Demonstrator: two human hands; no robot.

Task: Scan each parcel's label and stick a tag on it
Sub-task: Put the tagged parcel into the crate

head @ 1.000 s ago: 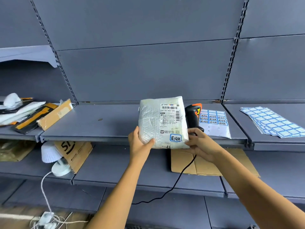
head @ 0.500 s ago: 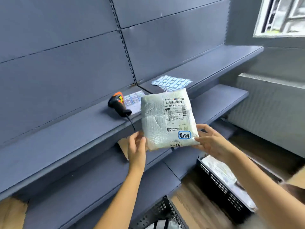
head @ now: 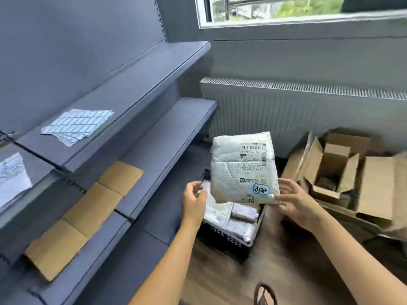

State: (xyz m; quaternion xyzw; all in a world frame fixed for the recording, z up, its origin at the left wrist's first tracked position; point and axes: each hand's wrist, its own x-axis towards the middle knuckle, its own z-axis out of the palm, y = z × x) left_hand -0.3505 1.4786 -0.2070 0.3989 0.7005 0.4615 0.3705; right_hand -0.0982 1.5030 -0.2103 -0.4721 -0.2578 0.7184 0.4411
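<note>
Parcel (head: pixel 242 170), blue tag (head: pixel 261 189) already on, pinched at its lower corner by my right grip (head: pixel 295 201) over the crate (head: pixel 220 236), left grip (head: pixel 193 201) slack beside it; next, I judge: lower and release.

Parcel stockroom or sorting room. Grey metal shelving (head: pixel 141 89) left, holding tag sheets (head: pixel 77 124) and flattened cardboard (head: pixel 88 208). Black crate (head: pixel 224 238) of bagged parcels (head: pixel 222 214) on wood floor (head: pixel 220 271). Open cardboard boxes (head: pixel 343 172) right. Radiator (head: pixel 308 115) under far window (head: pixel 297 7).
</note>
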